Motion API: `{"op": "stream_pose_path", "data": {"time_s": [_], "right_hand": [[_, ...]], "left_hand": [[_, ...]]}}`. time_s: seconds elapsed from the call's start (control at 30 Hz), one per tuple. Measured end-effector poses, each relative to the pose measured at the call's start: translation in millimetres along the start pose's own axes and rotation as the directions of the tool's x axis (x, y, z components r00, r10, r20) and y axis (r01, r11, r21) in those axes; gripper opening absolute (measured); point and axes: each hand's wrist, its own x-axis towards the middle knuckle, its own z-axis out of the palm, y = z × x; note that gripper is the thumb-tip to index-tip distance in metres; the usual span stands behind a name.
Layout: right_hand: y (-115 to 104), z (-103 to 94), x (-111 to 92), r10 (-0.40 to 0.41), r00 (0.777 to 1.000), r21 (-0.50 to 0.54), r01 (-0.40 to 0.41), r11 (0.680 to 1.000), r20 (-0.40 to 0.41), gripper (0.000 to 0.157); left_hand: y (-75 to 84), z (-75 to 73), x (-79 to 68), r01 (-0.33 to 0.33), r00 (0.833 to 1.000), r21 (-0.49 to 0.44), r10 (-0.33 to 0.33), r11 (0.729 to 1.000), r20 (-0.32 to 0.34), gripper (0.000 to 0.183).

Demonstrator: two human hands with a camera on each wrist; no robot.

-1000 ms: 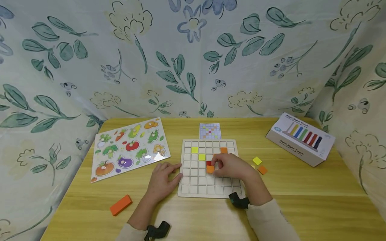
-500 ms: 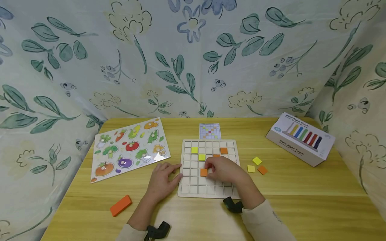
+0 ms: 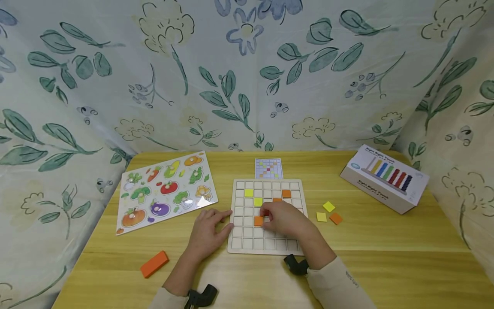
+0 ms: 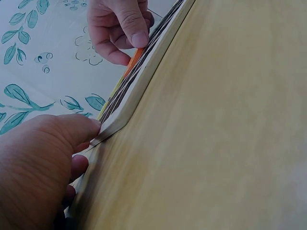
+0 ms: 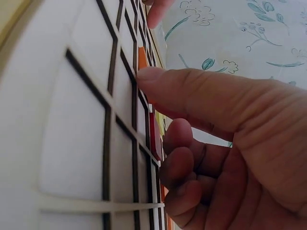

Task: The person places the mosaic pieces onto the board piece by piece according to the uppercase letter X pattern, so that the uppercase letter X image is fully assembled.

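Observation:
In the head view, my right hand (image 3: 287,219) is over the middle of the white grid board (image 3: 241,243). Its thumb and index finger pinch an orange square tile (image 3: 258,221), low over one of the cells. The right wrist view shows the thumb on that tile's edge and a red tile (image 5: 155,136) seated just beyond. My left hand (image 3: 208,226) rests at the board's left edge, its thumb and fingertips touching the side. Two yellow tiles (image 3: 248,193) sit in cells at upper left, two orange tiles (image 3: 286,193) at upper right.
Behind the board lies a small pattern card (image 3: 268,168). Two yellow tiles (image 3: 328,206) and an orange tile (image 3: 336,218) lie loose at right, before a white box (image 3: 384,178). At left are a vegetable puzzle board (image 3: 167,193) and an orange block (image 3: 155,264).
My right hand has carried the orange tile slightly left, from beside the red tile to a cell lower left of it. My left hand has stayed at the board's edge.

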Motion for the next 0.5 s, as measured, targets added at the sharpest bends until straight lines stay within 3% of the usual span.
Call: {"op": "stream_pose_path", "data": {"time_s": [0.27, 0.5], "right_hand": [[6, -8.1, -3, 0.025, 0.999, 0.030, -0.024, 0.999, -0.024, 0.019], [32, -31.8, -7, 0.169, 0.985, 0.134, -0.166, 0.977, -0.016, 0.023]], "left_hand": [[-0.1, -0.2, 0.5, -0.005, 1.000, -0.004, 0.005, 1.000, -0.003, 0.037], [-0.7, 0.5, 0.4, -0.007, 1.000, -0.005, 0.007, 1.000, -0.004, 0.037]]}}
